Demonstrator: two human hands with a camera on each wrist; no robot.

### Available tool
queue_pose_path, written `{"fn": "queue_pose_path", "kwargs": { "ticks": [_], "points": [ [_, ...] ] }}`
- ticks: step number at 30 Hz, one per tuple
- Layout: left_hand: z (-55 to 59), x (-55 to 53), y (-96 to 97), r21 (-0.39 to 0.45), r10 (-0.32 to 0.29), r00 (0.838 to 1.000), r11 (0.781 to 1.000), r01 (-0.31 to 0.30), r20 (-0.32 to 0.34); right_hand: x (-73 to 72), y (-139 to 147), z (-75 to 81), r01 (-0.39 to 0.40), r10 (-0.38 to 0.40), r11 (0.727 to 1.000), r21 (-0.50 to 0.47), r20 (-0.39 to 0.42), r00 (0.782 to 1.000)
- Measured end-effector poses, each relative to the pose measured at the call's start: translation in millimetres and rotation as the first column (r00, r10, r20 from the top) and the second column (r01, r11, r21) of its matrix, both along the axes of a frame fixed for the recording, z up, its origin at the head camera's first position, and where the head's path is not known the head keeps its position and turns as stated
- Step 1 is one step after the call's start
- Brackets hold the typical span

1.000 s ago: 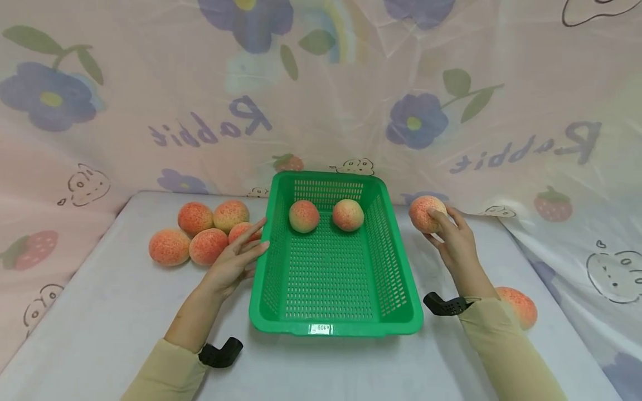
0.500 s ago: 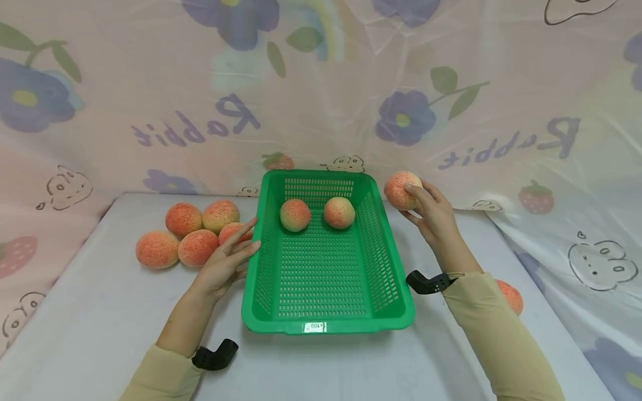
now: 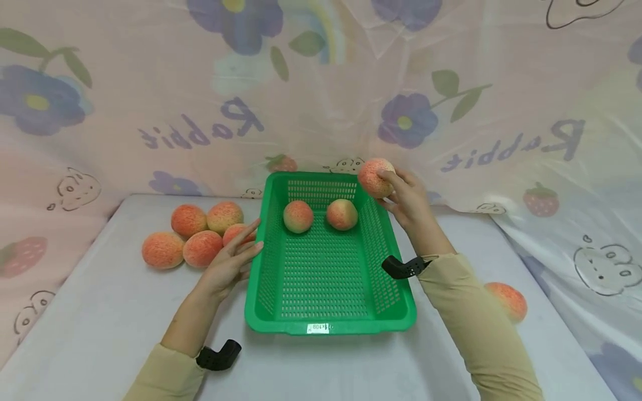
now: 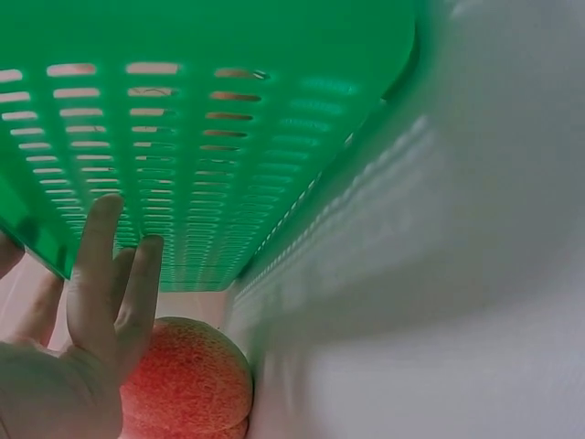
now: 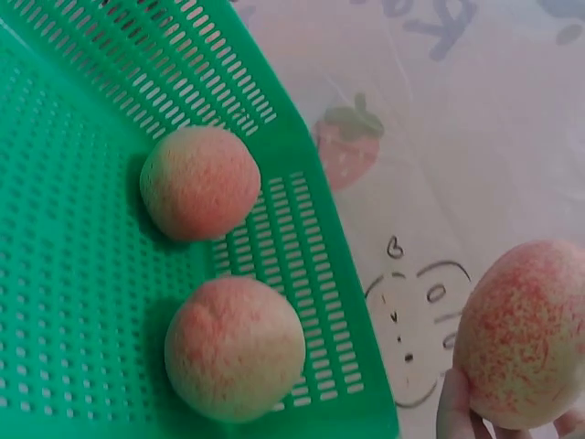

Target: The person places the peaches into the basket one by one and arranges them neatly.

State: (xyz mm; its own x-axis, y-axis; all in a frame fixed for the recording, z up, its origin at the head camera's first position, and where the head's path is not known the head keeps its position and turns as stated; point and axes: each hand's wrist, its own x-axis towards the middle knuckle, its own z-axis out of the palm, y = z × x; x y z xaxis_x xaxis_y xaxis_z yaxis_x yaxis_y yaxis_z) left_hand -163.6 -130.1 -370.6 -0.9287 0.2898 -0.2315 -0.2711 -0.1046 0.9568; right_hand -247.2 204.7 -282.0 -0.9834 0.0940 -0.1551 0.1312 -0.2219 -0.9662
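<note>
A white tabletop (image 3: 115, 317) lay below the left hand (image 3: 225, 268), patterned cloth (image 3: 326, 120) beyond. That hand, straight-fingered and relaxed, touched the green basket (image 3: 341, 328) to its right. The right hand (image 3: 410, 201) gripped a peach (image 3: 373, 178), the basket below and leftward.

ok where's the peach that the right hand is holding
In the head view, that peach is by the far right corner of the green basket, held in the right hand, up and right of the nearest peach inside.
</note>
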Motion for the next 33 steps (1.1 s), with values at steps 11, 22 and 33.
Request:
{"fn": "queue_pose_path", "kwargs": {
  "ticks": [11, 22, 33],
  "points": [
    [-2.6, 2.1, 1.3, -0.004, 0.007, 1.0, 1.0, -0.007, 0.003, -10.9, -32, -8.2, -0.04, 0.036, 0.996, 0.08, 0.055, 0.998],
    [-2.0, -0.3, 3.7, 0.003, 0.017, 1.0, 1.0, -0.017, -0.001, -15.1, -59, -17.6, -0.082, 0.073, 0.993, 0.08, 0.109, 0.991],
    [-2.6, -0.4, 1.0, -0.001, 0.016, 1.0, 1.0, -0.016, -0.003, -13.5, -76, -29.7, -0.146, 0.114, 0.976, 0.161, 0.191, 0.975]
  ]
}}
